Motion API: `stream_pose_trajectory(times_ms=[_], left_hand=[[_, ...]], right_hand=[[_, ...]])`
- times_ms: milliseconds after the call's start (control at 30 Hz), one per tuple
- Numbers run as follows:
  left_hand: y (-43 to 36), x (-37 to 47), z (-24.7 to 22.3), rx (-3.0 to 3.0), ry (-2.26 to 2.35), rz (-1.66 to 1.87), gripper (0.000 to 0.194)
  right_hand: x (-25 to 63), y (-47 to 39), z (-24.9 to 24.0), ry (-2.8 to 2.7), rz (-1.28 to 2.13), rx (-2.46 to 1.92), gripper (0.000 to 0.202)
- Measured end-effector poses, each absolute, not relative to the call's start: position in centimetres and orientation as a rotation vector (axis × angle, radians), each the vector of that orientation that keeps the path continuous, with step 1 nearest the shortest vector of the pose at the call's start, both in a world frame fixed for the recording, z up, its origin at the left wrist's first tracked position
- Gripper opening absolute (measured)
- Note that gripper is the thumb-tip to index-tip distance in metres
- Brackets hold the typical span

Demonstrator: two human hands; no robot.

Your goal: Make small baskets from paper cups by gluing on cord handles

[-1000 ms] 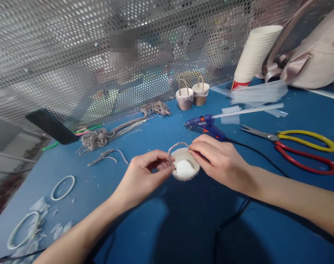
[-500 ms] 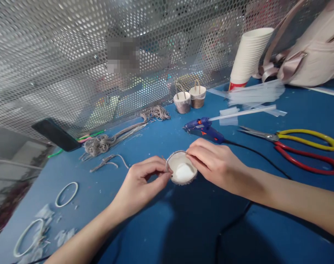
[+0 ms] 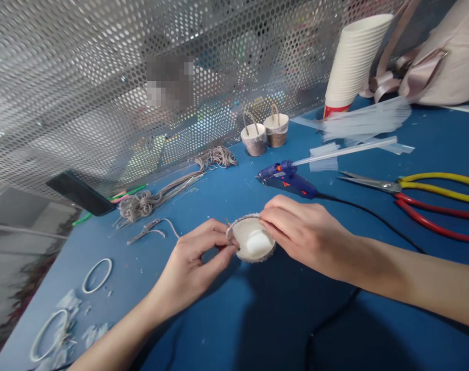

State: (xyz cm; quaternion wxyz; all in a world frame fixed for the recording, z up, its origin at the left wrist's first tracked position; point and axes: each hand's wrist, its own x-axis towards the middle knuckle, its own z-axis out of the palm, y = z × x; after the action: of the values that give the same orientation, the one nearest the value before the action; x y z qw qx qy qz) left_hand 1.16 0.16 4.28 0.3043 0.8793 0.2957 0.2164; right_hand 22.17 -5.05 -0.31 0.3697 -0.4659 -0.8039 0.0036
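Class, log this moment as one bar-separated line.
left hand: pinching left rim of small cup | right hand: pinching its far-right rim | glue gun: lying beyond | scissors: lying right

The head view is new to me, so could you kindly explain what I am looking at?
There is no machine here: these are a person's bare hands, seen by one camera worn on the head, looking forward and down. The left hand and right hand pinch opposite sides of a small pale cup. On the blue table lie a glue gun, red-and-yellow scissors, bundled grey cord and a pale ring. Farther back stand two small handled buckets and stacked paper cups.
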Motion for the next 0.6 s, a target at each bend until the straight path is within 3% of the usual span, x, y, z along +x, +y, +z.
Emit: stream_pose_trajectory(times_ms=[600], left_hand=[[-0.19,0.66,3.56,2.584,0.8,0.592,0.013]], right_hand=[[22.34,-5.62,-0.05,-2.052,0.042,-1.191,0.027]])
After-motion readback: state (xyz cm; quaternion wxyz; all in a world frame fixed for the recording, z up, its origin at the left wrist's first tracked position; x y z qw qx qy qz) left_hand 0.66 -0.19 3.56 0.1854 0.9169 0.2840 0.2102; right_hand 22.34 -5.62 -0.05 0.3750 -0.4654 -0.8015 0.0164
